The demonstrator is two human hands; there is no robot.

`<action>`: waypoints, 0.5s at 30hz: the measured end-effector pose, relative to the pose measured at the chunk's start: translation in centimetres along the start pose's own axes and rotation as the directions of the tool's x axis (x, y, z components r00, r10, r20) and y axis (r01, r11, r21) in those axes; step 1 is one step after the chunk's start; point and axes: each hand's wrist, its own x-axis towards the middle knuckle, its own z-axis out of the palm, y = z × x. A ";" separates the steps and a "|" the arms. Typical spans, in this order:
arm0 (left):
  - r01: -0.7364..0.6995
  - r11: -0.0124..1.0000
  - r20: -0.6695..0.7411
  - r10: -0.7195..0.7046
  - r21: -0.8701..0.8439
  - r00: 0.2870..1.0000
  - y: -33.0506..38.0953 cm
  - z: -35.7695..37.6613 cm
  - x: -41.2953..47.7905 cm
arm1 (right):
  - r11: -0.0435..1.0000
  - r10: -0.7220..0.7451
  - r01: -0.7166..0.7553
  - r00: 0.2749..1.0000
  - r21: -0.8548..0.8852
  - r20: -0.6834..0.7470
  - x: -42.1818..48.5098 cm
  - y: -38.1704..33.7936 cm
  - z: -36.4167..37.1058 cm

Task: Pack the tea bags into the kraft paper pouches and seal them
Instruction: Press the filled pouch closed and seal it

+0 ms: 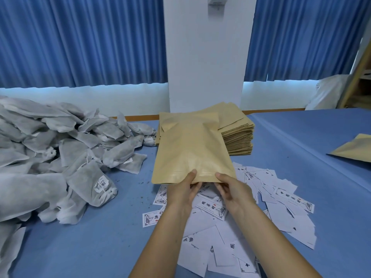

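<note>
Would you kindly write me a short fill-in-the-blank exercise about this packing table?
The left hand and right hand together grip one kraft ____. The tea bags are heaped on the person's ____ side. The paper labels lie scattered on a ____ tablecloth.
Answers: pouch; left; blue.

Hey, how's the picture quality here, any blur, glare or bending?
Head view: kraft pouch sharp at centre; tea bags smear toward the left edge; curtains tilt at the sides from the wide lens; daylight glows below them; shadows soft.
</note>
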 end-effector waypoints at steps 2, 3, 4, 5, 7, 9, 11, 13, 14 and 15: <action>0.005 1.000 -0.022 -0.005 0.021 1.000 -0.1 0.1 -0.2 | 0.998 0.001 0.001 0.999 0.056 -0.049 0.1 0.2 -0.1; -0.003 1.000 -0.021 0.003 0.031 1.000 -0.1 0.1 -0.3 | 0.997 0.008 -0.005 0.999 0.078 -0.043 0.1 0.3 -0.1; -0.014 0.999 -0.025 0.015 0.039 1.000 -0.1 0.0 -0.4 | 0.996 0.013 -0.010 1.000 0.086 -0.028 0.0 0.4 -0.1; -0.024 0.999 -0.030 0.025 0.043 0.999 -0.1 0.0 -0.5 | 0.997 0.012 -0.010 1.000 0.081 -0.016 -0.1 0.4 -0.1; -0.034 0.999 -0.029 0.036 0.038 0.999 0.0 0.0 -0.6 | 0.998 -0.011 0.012 1.000 0.057 -0.013 0.0 0.4 -0.1; -0.041 0.999 -0.029 0.042 0.020 0.999 0.0 0.0 -0.9 | 0.999 -0.026 0.027 1.000 0.030 -0.011 0.1 0.4 -0.2; -0.070 0.998 -0.048 0.070 0.004 0.996 -0.1 0.0 -1.0 | 1.000 -0.006 0.006 1.000 0.015 0.015 0.2 0.4 -0.1; -0.121 0.993 -0.059 0.121 0.014 0.991 -0.1 0.0 -1.0 | 0.999 0.030 -0.032 0.997 0.028 0.065 0.2 0.5 -0.1; -0.140 0.990 -0.056 0.141 0.023 0.988 -0.2 0.0 -1.1 | 0.998 0.043 -0.047 0.994 0.035 0.097 0.1 0.7 0.0; -0.149 0.988 -0.048 0.150 0.029 0.988 -0.3 0.1 -1.1 | 0.998 0.052 -0.058 0.989 0.036 0.135 0.0 0.9 0.1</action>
